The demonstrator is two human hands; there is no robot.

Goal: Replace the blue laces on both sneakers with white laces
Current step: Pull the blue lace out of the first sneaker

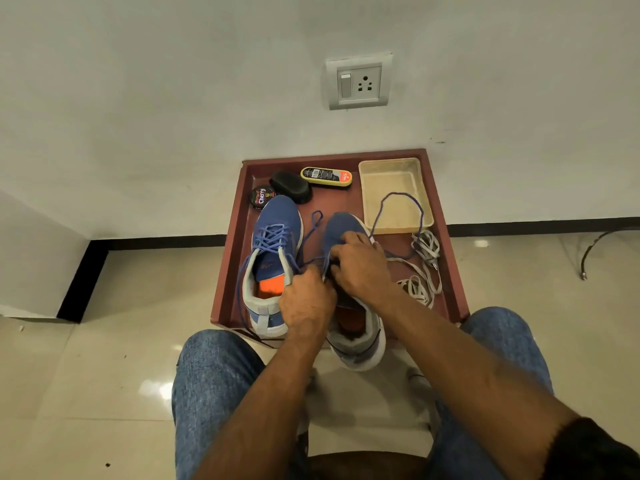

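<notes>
Sneakers, two of them in blue with grey heels, sit side by side in a red-brown tray [231, 258] on the tiled floor [104, 358], toes toward the wall. On the person's left, the left sneaker [273, 251] is laced with its blue lace [272, 235], whose loose ends trail down over the tray's near left rim. Beside it the right sneaker [346, 230] has its heel hanging past the tray's near edge, and both hands work at its throat. Curled fingers of the left hand [306, 301] grip the sneaker's inner side near the tongue, just beside the left sneaker's collar. Over the eyelet area the right hand [360, 268] has its fingers bent down, pinching the loosened blue lace [401, 195]; one end of that lace loops up over the beige plastic tray [393, 166] in the far right corner, another curls between the two toes. White laces [420, 271] lie in a loose tangle along the red-brown tray's right side, near the right wrist but apart from it. At the far left of the tray stand a round polish tin [260, 197], a black shoe brush [290, 186] and a yellow-edged shine sponge [326, 176]. Denim-clad knees frame the lower view, and a wall socket [358, 83] is mounted above
</notes>
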